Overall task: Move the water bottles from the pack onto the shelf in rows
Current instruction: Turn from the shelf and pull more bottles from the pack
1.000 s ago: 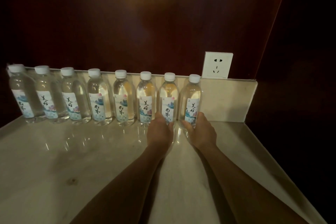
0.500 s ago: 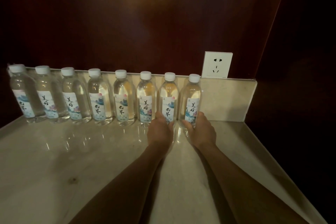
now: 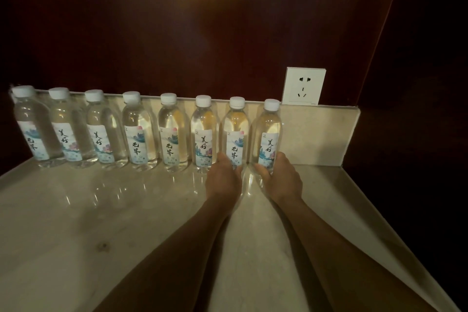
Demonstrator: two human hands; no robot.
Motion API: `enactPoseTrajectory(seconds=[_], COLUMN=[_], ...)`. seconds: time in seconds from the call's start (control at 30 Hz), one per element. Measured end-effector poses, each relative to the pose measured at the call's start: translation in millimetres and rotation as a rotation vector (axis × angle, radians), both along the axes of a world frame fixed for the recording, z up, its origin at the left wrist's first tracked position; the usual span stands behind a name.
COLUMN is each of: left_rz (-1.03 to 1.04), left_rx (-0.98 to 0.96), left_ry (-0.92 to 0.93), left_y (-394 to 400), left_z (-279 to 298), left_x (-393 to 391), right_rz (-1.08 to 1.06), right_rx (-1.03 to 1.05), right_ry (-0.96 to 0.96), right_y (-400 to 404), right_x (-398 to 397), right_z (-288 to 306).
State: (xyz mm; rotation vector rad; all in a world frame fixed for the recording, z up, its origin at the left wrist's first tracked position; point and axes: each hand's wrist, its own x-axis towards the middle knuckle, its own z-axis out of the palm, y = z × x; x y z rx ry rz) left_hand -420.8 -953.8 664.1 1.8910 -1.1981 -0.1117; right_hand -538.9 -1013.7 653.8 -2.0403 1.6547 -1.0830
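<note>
At the row's right end, left hand (image 3: 222, 180) and right hand (image 3: 281, 177) seemingly grasp bottle bases, fingertips hidden.

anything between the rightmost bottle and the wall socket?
No. In the head view, only bare stone backsplash lies between the rightmost bottle, held by the right hand, and the wall socket.

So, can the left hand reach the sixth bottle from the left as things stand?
Probably yes. The left hand grips the seventh bottle, and the sixth bottle stands right beside it, nothing between; it must let go first.
</note>
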Motion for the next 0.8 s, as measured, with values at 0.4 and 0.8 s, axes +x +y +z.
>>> enactPoseTrajectory(seconds=[0.4,0.8], left_rz=[0.015,-0.032], left_rx=[0.011,0.011], left_ry=[0.084,0.119], left_y=[15.6,47.5], left_z=[1.1,12.6], left_x=[-7.0,-14.4], right_rz=[0.058,0.114], right_rx=[0.041,0.068], right_ry=[-0.057,-0.018], right_y=[18.4,38.5], right_x=[-3.9,-13.0], right_z=[11.3,19.9])
